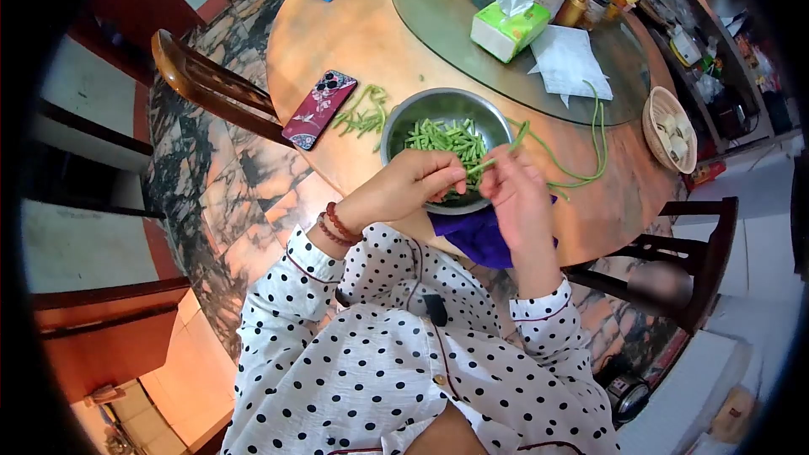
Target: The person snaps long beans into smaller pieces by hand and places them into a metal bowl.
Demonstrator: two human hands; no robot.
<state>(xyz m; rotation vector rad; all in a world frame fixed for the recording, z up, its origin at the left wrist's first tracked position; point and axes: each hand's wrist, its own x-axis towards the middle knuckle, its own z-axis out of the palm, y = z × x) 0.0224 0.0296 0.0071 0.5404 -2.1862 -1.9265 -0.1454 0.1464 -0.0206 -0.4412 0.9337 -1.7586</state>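
— What are my hands doing?

— I see my left hand [410, 183] and right hand [516, 190] each pinching one long bean [499, 154] between them, just above the steel bowl [396, 128] of cut pieces at the table's [362, 34] near edge.

— Anything else close?

— More uncut beans [581, 170] trail right of the bowl; a phone [319, 108] lies left.

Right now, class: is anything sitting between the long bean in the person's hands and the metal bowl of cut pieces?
Nothing visible does. Both the left hand and right hand pinch the long bean directly above the bowl. The bowl is open-topped, and only cut bean pieces lie inside.
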